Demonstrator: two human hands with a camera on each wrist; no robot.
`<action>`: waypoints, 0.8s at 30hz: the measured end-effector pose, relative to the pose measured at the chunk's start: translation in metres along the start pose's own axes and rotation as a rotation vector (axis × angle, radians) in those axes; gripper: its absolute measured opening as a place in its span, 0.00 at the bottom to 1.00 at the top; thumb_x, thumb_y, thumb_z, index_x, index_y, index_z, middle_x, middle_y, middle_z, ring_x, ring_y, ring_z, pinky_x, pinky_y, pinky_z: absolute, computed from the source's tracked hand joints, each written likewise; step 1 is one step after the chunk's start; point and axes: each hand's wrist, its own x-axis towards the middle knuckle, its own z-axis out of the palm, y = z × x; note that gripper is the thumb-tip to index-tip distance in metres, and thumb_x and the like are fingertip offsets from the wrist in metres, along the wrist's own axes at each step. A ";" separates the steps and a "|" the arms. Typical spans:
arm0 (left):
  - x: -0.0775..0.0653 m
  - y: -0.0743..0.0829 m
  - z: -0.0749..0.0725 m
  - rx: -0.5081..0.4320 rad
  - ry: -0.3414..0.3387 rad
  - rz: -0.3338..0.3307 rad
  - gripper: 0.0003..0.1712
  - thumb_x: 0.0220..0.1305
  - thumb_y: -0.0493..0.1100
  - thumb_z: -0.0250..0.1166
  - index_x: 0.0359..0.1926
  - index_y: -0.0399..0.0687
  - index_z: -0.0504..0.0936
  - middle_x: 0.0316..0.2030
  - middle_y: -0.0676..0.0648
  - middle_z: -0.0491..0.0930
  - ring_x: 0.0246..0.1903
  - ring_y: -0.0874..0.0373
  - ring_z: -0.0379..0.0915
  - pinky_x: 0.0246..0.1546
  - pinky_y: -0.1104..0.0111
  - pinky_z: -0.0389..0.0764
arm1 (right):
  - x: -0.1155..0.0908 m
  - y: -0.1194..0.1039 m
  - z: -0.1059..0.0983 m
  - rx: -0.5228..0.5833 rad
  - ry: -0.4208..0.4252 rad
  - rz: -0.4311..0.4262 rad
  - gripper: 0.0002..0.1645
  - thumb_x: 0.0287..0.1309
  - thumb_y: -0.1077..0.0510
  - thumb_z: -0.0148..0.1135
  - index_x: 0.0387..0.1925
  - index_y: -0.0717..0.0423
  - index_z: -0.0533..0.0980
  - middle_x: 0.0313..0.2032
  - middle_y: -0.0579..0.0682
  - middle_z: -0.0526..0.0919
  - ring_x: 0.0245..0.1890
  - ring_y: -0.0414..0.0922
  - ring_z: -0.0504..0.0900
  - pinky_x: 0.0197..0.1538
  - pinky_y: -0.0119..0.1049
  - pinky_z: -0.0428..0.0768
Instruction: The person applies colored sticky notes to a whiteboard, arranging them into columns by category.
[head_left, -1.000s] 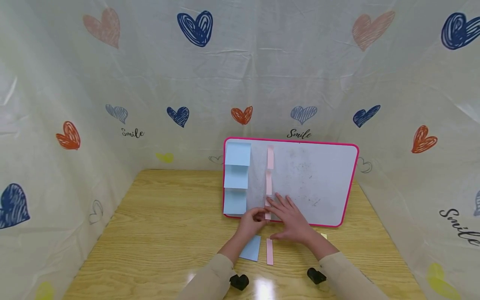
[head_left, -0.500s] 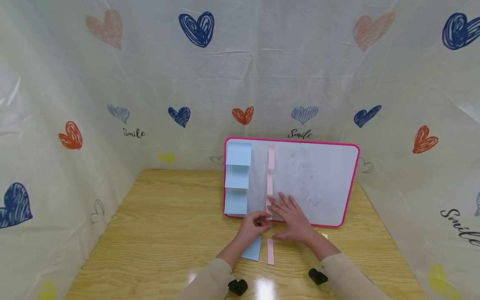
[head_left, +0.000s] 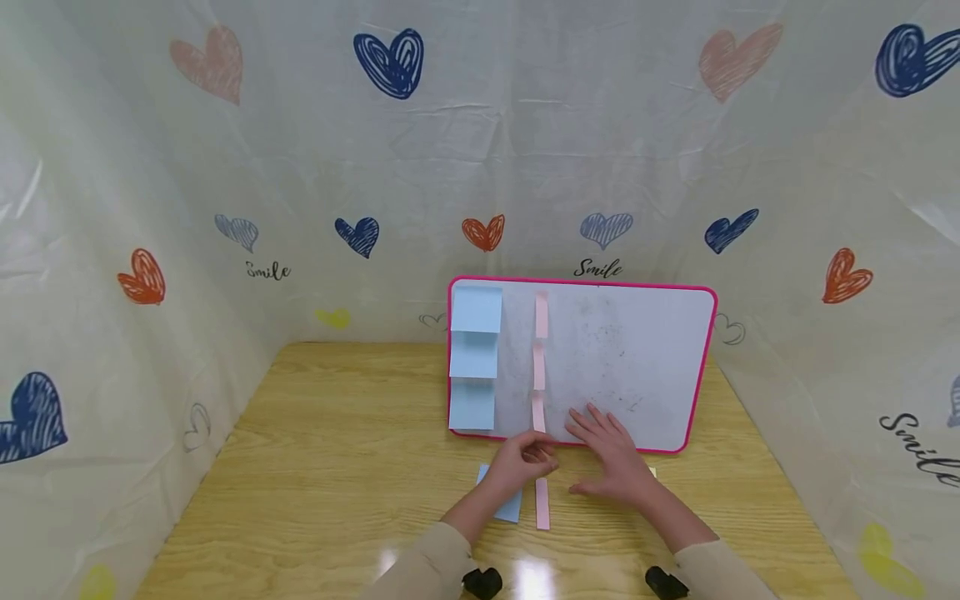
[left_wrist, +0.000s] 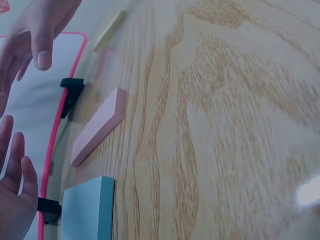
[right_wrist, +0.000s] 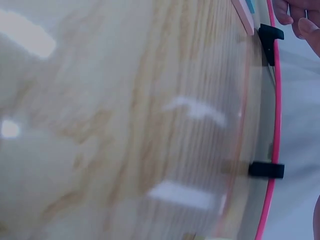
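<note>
Three light-blue sticky notes (head_left: 474, 354) run in a column down the left end of a white board with a pink rim (head_left: 630, 367), which leans at the back of the wooden desk (head_left: 337, 433); each note's lower edge meets or slightly overlaps the next. In front of them a blue sticky-note pad (head_left: 512, 507) lies on the desk, partly covered in the head view by the left forearm. The left hand (head_left: 525, 463) hangs before the board's bottom edge, fingers bent loosely, with nothing visible in its grasp. Next come three narrow pink sticky strips (head_left: 539, 367) in a vertical line on the board, the lowest partly behind the left hand. Below that hand a slim pink pad (head_left: 543, 510) lies on the desk, beside the blue one. The right hand (head_left: 613, 463) is spread, palm down, near the left but apart from it, its fingertips over the board's lower part; whether they touch it I cannot tell. Furthest right, a yellow pad (left_wrist: 110, 31) lies on the desk, mostly hidden behind the right wrist in the head view.
</note>
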 end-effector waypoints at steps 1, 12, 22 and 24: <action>0.000 0.000 0.001 0.007 -0.006 -0.004 0.17 0.57 0.32 0.71 0.48 0.37 0.82 0.38 0.41 0.83 0.33 0.63 0.75 0.38 0.70 0.78 | -0.004 0.000 -0.002 0.012 0.007 0.010 0.59 0.28 0.41 0.84 0.65 0.58 0.70 0.68 0.55 0.66 0.71 0.60 0.53 0.69 0.56 0.45; 0.000 -0.001 0.016 0.018 -0.068 -0.014 0.18 0.57 0.34 0.71 0.50 0.40 0.82 0.35 0.52 0.82 0.32 0.66 0.75 0.38 0.71 0.78 | -0.049 0.016 -0.020 0.065 0.059 0.120 0.57 0.26 0.47 0.85 0.63 0.61 0.71 0.65 0.58 0.70 0.65 0.63 0.61 0.58 0.68 0.58; -0.002 -0.004 0.031 -0.019 -0.156 -0.036 0.18 0.56 0.33 0.72 0.49 0.40 0.83 0.35 0.49 0.82 0.31 0.66 0.75 0.33 0.72 0.79 | -0.082 0.037 -0.028 0.073 0.017 0.260 0.55 0.29 0.42 0.84 0.63 0.56 0.72 0.60 0.55 0.75 0.60 0.58 0.70 0.58 0.55 0.66; -0.002 -0.005 0.034 -0.014 -0.180 -0.040 0.19 0.55 0.34 0.73 0.49 0.40 0.83 0.35 0.49 0.82 0.31 0.66 0.76 0.33 0.72 0.79 | -0.087 0.040 -0.030 0.088 0.021 0.278 0.54 0.29 0.43 0.84 0.61 0.56 0.73 0.58 0.54 0.76 0.58 0.57 0.71 0.57 0.51 0.66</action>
